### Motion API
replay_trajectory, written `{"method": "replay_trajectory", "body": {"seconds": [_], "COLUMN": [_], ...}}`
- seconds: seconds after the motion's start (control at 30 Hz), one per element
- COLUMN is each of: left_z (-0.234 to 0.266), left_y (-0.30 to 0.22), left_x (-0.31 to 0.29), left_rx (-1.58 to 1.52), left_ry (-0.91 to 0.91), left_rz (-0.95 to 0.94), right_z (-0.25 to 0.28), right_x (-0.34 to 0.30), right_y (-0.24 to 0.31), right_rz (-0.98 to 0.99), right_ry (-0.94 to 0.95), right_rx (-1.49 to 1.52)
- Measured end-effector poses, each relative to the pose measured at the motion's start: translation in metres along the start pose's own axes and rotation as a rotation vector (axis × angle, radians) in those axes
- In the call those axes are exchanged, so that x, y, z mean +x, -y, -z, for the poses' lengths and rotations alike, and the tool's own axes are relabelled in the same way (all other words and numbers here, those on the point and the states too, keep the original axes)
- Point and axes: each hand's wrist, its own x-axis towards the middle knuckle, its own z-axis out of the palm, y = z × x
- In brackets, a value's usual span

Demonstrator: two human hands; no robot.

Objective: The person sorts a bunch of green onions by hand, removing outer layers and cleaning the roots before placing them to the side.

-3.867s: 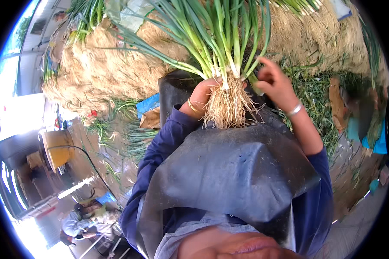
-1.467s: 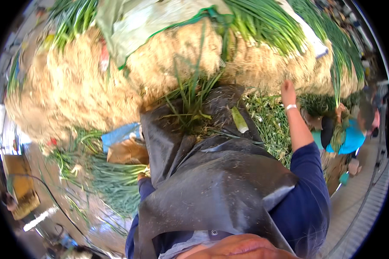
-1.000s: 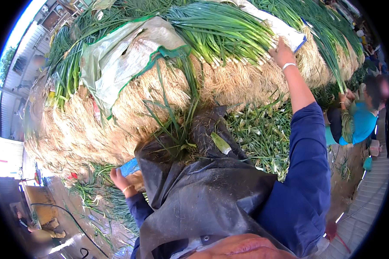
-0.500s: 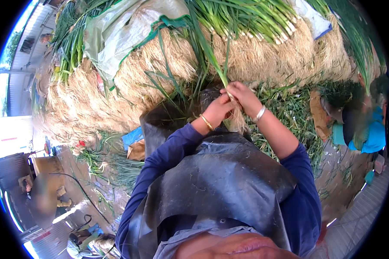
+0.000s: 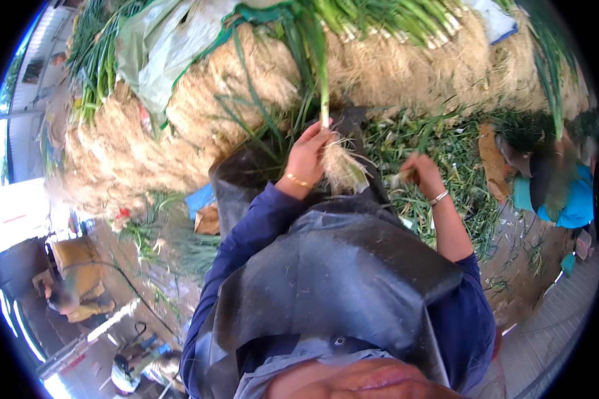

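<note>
My left hand (image 5: 308, 157) is closed round the lower stem of a green onion (image 5: 324, 90). Its white shank and green leaves point up toward the pile, and its stringy pale roots (image 5: 341, 167) hang beside my fingers, over the dark apron (image 5: 339, 266). Off to the right, my right hand (image 5: 424, 174) is closed on a stripped onion leaf (image 5: 430, 134); its green part sticks up past the fist and a pale end shows at the left. The two hands are apart.
A long heap of green onions (image 5: 406, 20) lies ahead, with thick root mats (image 5: 439, 80) facing me. A pale plastic sheet (image 5: 156, 50) covers part of it. Leaf scraps (image 5: 459, 153) litter the ground at the right. Another person in blue (image 5: 574, 199) is at the far right.
My right hand has come away from the onion, moving right and slightly down with a leaf. My left hand has shifted a little left and keeps the onion, which now stands more upright.
</note>
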Motion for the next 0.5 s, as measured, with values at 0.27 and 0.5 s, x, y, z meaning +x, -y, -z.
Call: {"method": "replay_trajectory", "body": {"seconds": [0.27, 0.5], "left_z": [-0.014, 0.015], "left_y": [-0.011, -0.003], "left_x": [-0.010, 0.007], "left_rx": [-0.083, -0.203], "left_ry": [0.316, 0.231], "left_rz": [0.248, 0.299], "right_z": [0.017, 0.045], "right_x": [0.049, 0.122], "right_y": [0.196, 0.308], "right_rz": [0.920, 0.253], "right_ry": [-0.788, -0.905], "right_rx": [-1.305, -1.496]}}
